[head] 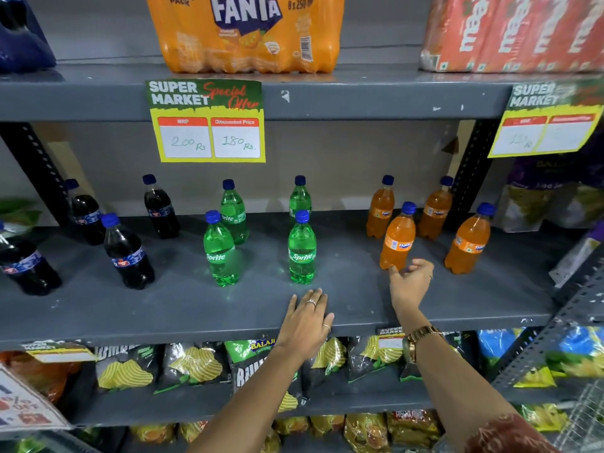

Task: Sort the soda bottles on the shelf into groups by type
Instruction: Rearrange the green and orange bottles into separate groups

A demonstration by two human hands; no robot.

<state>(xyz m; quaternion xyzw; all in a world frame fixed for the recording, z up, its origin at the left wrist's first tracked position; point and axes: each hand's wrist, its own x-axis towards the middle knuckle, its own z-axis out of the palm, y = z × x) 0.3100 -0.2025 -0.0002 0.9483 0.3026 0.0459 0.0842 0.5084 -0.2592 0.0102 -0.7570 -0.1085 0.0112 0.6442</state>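
On the grey shelf (183,308) stand three groups of blue-capped bottles. Several dark cola bottles (129,253) are at the left, several green Sprite bottles (302,248) in the middle, several orange Fanta bottles (398,238) at the right. My left hand (305,322) lies flat on the shelf's front edge, just below the front Sprite bottle, holding nothing. My right hand (410,284) hovers with fingers loosely spread right below the front-left Fanta bottle, close to its base but not gripping it.
The shelf above carries a Fanta multipack (245,31) and red cartons (516,31). A yellow price tag (207,122) hangs from its edge. Chip bags (196,364) fill the shelf below. A dark upright post (470,178) stands behind the Fanta group.
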